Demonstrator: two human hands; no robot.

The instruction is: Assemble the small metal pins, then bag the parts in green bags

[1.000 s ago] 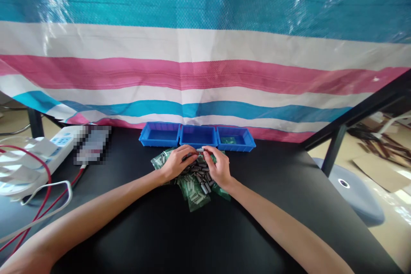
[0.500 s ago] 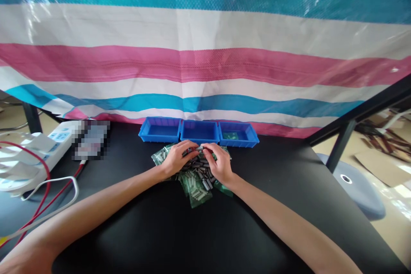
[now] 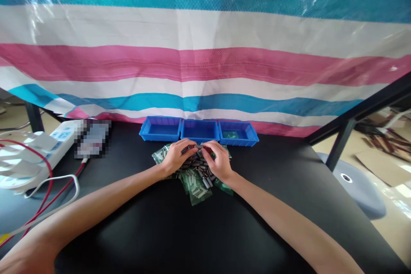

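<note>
Between the fingertips of both my hands is a small grey metal pin (image 3: 199, 146), held just above a pile. My left hand (image 3: 174, 159) pinches its left end, and my right hand (image 3: 221, 162) pinches the right end. Beneath them lies a heap of loose dark metal pins (image 3: 207, 181), partly covered by my fingers. Small green-tinted clear bags of pins (image 3: 199, 195) stick out around the heap. Right behind my hands stand three blue bins; the right bin (image 3: 246, 140) has a green bag (image 3: 230, 135) in it.
The left bin (image 3: 160, 136) and middle bin (image 3: 199, 127) adjoin it. A white power strip (image 3: 62, 135) with plugs and red and white cables lies left, beside a pixelated device (image 3: 93, 139). A striped sheet (image 3: 205, 64) hangs behind the black table (image 3: 272, 188). A grey stool (image 3: 359, 188) stands right.
The pin between my fingertips now lies level and shows more plainly. My hands have stayed nearly in place, with slight finger movement.
</note>
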